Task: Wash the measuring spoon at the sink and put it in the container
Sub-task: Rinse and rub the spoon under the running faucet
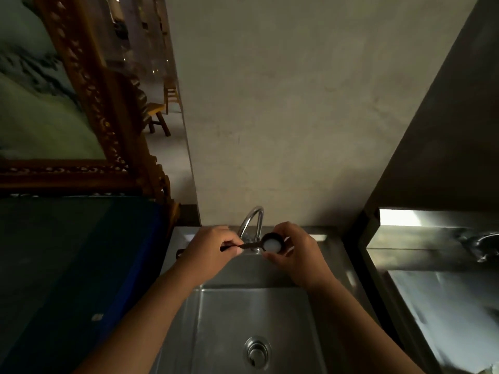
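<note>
Both hands up at back of steel sink [253, 314], just in front of the tap [252, 222]. Left hand [209, 248] pinches the handle end of the measuring spoon [266, 243], grip clamped on it w/ thumb + fingers; the handle runs level toward the right. Right hand [294, 255] cups the spoon's round dark bowl, fingers curled round its rim, thumb below, so grip is closed on the bowl too. Bowl faces up toward camera, inside looks pale/whitish, can't tell if water or foam. Spoon is held in the air over sink's rear ledge, right under the curved spout; can't tell if water is running. Drain [256, 352] sits low in basin, well apart from hands. Wall [283, 117] behind tap is plain grey. Left of sink: dark blue-edged surface [81, 265], carved wooden frame [89, 85] above it. Right of sink: second steel bench [432, 265], shiny, partly blurred. Wooden stool [158, 116] far back left, dim.
</note>
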Available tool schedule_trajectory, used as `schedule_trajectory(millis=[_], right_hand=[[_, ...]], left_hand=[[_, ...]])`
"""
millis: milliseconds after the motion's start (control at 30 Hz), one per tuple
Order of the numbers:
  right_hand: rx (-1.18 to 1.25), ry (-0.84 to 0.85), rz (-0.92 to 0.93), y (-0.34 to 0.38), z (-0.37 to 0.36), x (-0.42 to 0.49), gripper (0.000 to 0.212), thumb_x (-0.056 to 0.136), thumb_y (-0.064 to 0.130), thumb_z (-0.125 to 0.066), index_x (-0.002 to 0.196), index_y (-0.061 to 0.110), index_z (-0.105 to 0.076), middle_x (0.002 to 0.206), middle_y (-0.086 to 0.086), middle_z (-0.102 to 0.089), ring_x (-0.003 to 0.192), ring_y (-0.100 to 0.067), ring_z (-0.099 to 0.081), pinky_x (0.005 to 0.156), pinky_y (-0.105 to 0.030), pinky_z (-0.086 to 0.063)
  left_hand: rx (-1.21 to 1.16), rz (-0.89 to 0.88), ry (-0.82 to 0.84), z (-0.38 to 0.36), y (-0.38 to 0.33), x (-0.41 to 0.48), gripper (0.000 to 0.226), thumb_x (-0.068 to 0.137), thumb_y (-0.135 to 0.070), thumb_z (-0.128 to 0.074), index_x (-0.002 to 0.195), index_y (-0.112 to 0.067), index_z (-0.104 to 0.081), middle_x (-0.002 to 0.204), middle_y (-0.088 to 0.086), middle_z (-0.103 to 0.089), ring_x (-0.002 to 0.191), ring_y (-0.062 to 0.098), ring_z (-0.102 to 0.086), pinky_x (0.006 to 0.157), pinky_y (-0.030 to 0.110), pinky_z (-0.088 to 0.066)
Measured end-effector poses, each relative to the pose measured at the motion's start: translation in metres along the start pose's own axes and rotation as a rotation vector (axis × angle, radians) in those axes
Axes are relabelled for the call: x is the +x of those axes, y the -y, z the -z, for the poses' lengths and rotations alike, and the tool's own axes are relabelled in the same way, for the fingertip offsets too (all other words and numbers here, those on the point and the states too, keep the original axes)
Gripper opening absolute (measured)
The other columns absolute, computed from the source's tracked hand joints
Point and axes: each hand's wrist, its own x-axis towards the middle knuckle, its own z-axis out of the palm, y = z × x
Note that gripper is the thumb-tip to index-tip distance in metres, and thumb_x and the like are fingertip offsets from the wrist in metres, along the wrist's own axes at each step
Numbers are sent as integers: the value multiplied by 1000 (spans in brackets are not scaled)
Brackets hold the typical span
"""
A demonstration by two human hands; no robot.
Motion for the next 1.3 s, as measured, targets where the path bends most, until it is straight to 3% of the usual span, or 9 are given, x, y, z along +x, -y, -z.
schedule_trajectory(millis=[167,367,600,800,1000,1133,1300], right_hand=[[7,48,16,-15,-5,0,40,66,32,-81,92,43,-53,89,18,-58,71,-1,-59,58,-9,-46],[23,128,-1,-41,-29,-11,43,70,31,-81,99,40,-51,98,16,-56,78,-1,-60,64,-13,-51],[5,202,-34,-80,-63,-22,40,71,40,-77,99,44,-49,98,23,-51,84,-1,-59,68,-17,-55],[-29,249,-69,-99,-94,-27,44,67,47,-74,100,42,-46,97,26,-46,82,1,-56,65,-18,-54],[15,275,-115,-106,-111,-24,46,67,41,-77,103,35,-50,99,18,-49,79,-5,-58,64,-29,-56],[16,288,-128,-106,-116,-15,46,67,42,-77,103,38,-49,99,20,-49,76,-6,-60,63,-29,-56],[5,344,-134,-113,-133,-10,49,68,39,-80,105,36,-48,100,17,-49,73,-5,-58,62,-29,-55]], left_hand=[[-43,86,29,-15,9,-3,10,82,-17,-73,92,-19,-74,81,-7,-65,75,3,-62,70,21,-52],[-44,143,72,-37,29,-13,9,83,-14,-72,92,-16,-74,77,-9,-60,70,-3,-57,64,7,-42],[-55,221,103,-69,59,-23,6,82,-11,-73,87,-14,-75,76,-5,-62,68,4,-58,64,18,-46],[-90,325,135,-87,86,-31,7,80,-9,-74,79,-16,-73,68,-9,-57,63,0,-55,59,10,-39],[-132,400,245,-93,110,-28,12,82,-13,-71,86,-24,-72,80,-5,-66,73,7,-62,69,23,-51],[-156,403,255,-99,118,-19,25,83,-18,-71,105,-28,-71,90,-10,-70,82,0,-64,72,13,-52],[-147,392,203,-116,127,-12,23,82,-14,-71,103,-22,-72,91,-6,-71,83,4,-66,77,28,-56]])
